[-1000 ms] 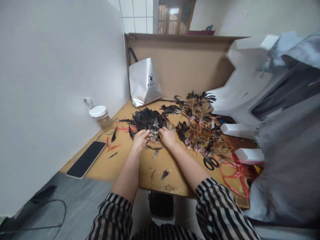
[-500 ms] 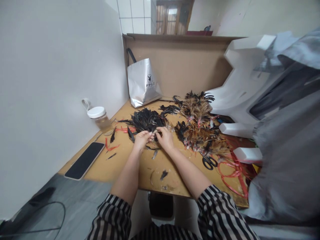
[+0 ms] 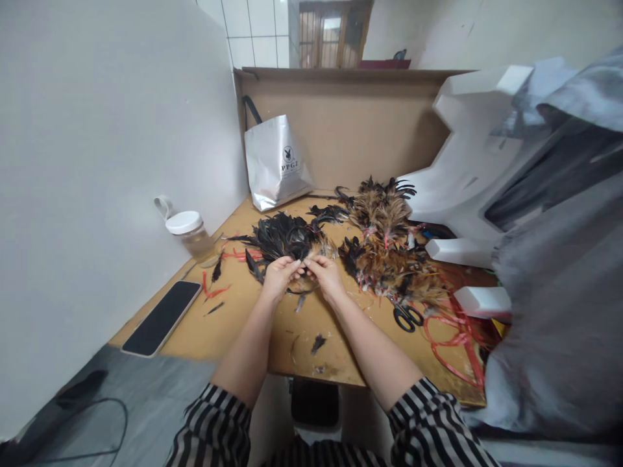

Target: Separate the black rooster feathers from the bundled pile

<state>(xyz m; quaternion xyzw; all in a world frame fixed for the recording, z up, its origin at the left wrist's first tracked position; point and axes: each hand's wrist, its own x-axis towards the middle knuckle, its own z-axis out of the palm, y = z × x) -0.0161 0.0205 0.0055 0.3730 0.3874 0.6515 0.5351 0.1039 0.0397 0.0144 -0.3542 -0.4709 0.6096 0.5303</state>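
Note:
My left hand (image 3: 281, 276) and my right hand (image 3: 325, 275) meet at the near side of a heap of black feathers (image 3: 277, 235). Both are closed in a pinch, fingertips touching or nearly so, on what looks like a small feather, mostly hidden by the fingers. Pale, fluffy feathers (image 3: 322, 248) lie just beyond my right fingers. Farther right are bunches of brown feathers (image 3: 403, 269) with pinkish-red ties, and another brown and black bunch (image 3: 379, 207) behind them. A loose dark feather (image 3: 318, 344) lies on the table nearer to me.
Black-handled scissors (image 3: 407, 318) and a tangle of red plastic string (image 3: 455, 344) lie at the right. At the left are a phone (image 3: 162, 318) and a white-lidded jar (image 3: 192, 237). A silver bag (image 3: 277, 162) stands against the back board. A white plastic chair (image 3: 467, 136) borders the right side.
My hands have come closer together, the right fingers turning in and lowering toward the left fingertips. The view has shifted slightly. The feather bunches stay where they were.

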